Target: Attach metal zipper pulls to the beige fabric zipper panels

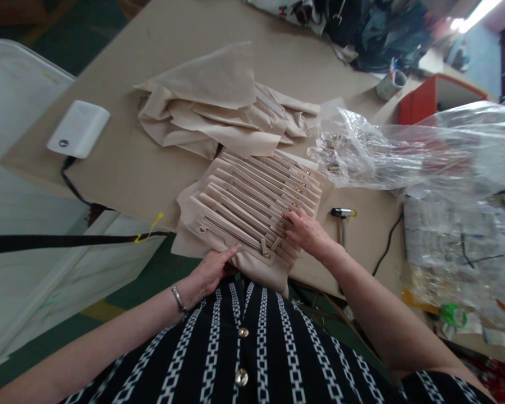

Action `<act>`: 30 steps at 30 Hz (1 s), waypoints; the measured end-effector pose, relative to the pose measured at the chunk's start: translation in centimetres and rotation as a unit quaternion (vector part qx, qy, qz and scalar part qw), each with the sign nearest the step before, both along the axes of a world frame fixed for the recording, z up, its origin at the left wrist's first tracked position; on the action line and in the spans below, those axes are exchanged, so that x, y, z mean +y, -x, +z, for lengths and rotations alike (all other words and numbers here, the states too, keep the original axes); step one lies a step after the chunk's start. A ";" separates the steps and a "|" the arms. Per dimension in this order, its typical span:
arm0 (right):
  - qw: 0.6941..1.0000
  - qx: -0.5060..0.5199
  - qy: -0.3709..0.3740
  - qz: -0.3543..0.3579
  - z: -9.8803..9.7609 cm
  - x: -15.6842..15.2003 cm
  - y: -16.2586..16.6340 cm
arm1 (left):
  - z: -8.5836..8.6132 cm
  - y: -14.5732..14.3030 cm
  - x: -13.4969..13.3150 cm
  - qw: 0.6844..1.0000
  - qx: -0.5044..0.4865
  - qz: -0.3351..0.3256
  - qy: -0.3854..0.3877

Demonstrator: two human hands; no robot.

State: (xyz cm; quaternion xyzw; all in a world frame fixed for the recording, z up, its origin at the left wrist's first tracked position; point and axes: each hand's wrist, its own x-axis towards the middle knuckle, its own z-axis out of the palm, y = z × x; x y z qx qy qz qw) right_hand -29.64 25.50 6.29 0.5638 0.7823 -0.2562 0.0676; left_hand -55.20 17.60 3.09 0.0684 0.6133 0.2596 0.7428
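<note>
A fanned stack of beige fabric pieces with straps and small brass fittings lies at the near edge of the table. My left hand holds the stack's near lower edge, thumb on top and fingers curled under it. My right hand rests on the right ends of the straps, its fingers bent and pressing on the brass fittings. Whether the fingertips pinch a fitting is hidden.
A loose pile of beige fabric pieces lies behind the stack. A small hammer sits to the right, beside clear plastic bags of small parts. A white box with a black cable sits at the left. A cup and red box stand far right.
</note>
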 end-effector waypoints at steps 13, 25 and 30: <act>0.987 -0.031 -0.135 0.083 0.1 -1.7 0.5 | -0.1 -0.2 -0.1 1.000 0.011 0.008 -0.007; 0.993 0.106 0.044 0.023 0.9 -1.6 0.1 | 0.2 -0.4 0.0 1.000 0.023 0.019 0.000; 0.997 0.069 0.019 0.017 0.7 -3.0 0.6 | 0.2 -0.4 0.1 0.999 0.028 0.021 0.012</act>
